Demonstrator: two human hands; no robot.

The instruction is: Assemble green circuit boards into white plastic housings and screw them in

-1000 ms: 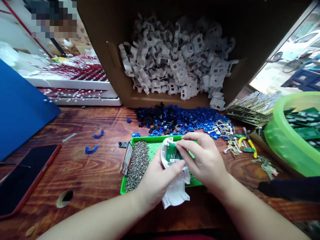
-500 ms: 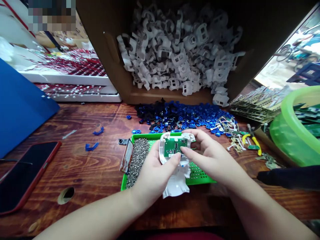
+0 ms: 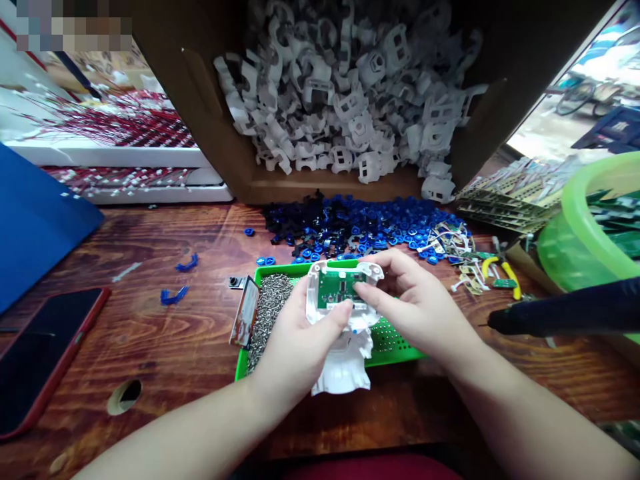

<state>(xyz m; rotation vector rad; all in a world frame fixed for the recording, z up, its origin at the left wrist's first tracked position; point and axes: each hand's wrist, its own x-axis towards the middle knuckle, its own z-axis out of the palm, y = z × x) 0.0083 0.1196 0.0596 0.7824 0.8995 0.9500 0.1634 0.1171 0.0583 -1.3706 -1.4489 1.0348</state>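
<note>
A white plastic housing (image 3: 313, 293) is held between both hands above a green tray (image 3: 300, 269). Inside it lies a green circuit board (image 3: 333, 287). My left hand (image 3: 305, 327) grips the housing's left side, its thumb on the lower edge of the board. From the right, my right hand (image 3: 400, 287) holds the housing, thumb against the board and fingers behind the far edge, partly hidden. More white plastic pieces (image 3: 345, 370) show beneath the housing; what bears them is hidden. Many small screws (image 3: 270, 307) fill the tray's left part.
A cardboard box (image 3: 285, 189) of white plastic parts stands behind a heap of blue and black pieces (image 3: 360, 227). At right are a dark pen-shaped tool (image 3: 560, 310), yellow-handled pliers (image 3: 510, 277) and a green basket (image 3: 565, 247). A phone (image 3: 45, 353) lies left.
The view has shifted slightly, so most things sit a little further left. The circuit board lies flatter in the housing under my thumbs. The dark tool at right has swung higher into view.
</note>
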